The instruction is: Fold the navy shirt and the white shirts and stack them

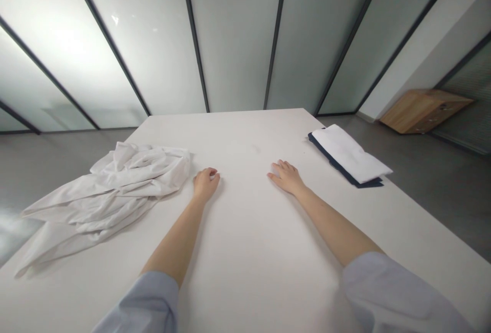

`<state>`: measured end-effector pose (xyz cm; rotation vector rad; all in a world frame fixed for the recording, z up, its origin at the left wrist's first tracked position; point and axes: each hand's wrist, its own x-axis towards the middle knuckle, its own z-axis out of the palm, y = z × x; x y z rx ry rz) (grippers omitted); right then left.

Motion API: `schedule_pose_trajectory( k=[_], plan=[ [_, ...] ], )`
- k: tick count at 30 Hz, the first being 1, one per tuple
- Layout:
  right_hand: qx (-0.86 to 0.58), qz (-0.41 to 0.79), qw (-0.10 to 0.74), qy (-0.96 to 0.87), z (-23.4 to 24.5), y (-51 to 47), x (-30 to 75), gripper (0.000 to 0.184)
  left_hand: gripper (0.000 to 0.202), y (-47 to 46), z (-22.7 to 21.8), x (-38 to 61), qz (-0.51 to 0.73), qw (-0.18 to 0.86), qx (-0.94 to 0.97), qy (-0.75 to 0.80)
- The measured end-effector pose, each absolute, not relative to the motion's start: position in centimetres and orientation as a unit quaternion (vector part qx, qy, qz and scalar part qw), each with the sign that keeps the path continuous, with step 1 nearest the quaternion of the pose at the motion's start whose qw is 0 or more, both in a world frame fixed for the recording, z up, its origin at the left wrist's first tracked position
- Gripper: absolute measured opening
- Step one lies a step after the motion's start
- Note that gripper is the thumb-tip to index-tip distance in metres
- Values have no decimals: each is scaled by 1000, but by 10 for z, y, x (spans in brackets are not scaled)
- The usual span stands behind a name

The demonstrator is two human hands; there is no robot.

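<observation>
My left hand (206, 183) rests on the white table (245, 241) just right of a crumpled white cloth (126, 184). Its fingers are loosely curled, with a small gap at the thumb, and nothing shows in them. My right hand (286, 176) lies palm down on the tabletop with fingers spread, holding nothing. The rumpled cloth is heaped over the left part of the table, and one side of it hangs past the edge. To the right of my right hand, a folded white cloth (347, 151) lies on top of a folded dark navy cloth (333, 161).
Frosted glass panels (233, 36) with dark frames stand beyond the far table edge. A wooden cabinet (422, 110) sits on the grey floor (437, 179) at the right. The folded cloths lie close to the table's right edge.
</observation>
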<state>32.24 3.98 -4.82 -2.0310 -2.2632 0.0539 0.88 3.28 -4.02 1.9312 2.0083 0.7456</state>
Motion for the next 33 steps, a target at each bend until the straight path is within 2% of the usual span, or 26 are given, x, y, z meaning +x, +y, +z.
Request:
schedule_pose_trajectory(
  k=[13, 19, 24, 26, 30, 33],
  plan=[
    [-663, 14, 56, -747, -53, 44, 325, 58, 26, 31, -40, 10, 260, 144, 661, 689],
    [-661, 13, 60, -748, -51, 43, 324, 56, 33, 28, -35, 11, 176, 114, 735, 645],
    [-648, 0, 64, -759, -54, 45, 325, 54, 37, 27, -7, -7, 148, 157, 748, 628],
    [-642, -6, 65, -764, -55, 45, 326, 53, 37, 25, 10, -26, 175, 104, 728, 655],
    [-641, -12, 63, -765, -55, 45, 325, 54, 45, 21, 37, -81, 192, -88, 663, 718],
    [-640, -5, 70, -765, -54, 44, 323, 53, 67, 20, 43, -125, 123, -100, 610, 776]
  ],
)
